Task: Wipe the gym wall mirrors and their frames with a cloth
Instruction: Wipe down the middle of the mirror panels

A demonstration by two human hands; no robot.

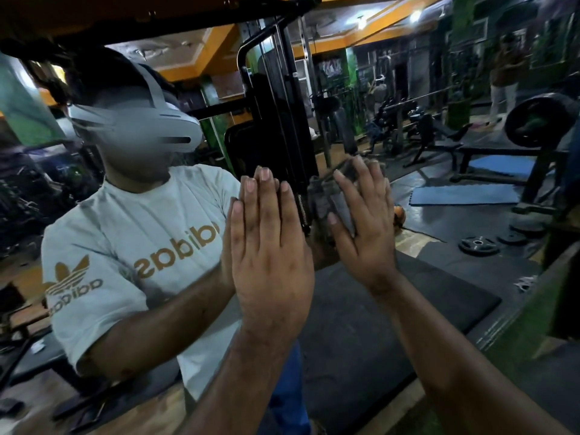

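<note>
I stand close to the wall mirror (439, 233), which fills most of the head view. My left hand (270, 246) lies flat on the glass, fingers straight and together, meeting its own reflection. To its right, my right hand (364, 221) presses a dark grey cloth (323, 199) against the glass with straight, spread fingers. The cloth shows to the left of the palm and above the fingertips; the rest is hidden under the hand. A green edge (533, 312), perhaps the frame, runs along the mirror's lower right.
The mirror reflects me in a white T-shirt and headset, a black cable machine (276, 120), benches, a loaded barbell (533, 120), weight plates (478, 245) on black floor mats, blue mats and another person (505, 73) far back.
</note>
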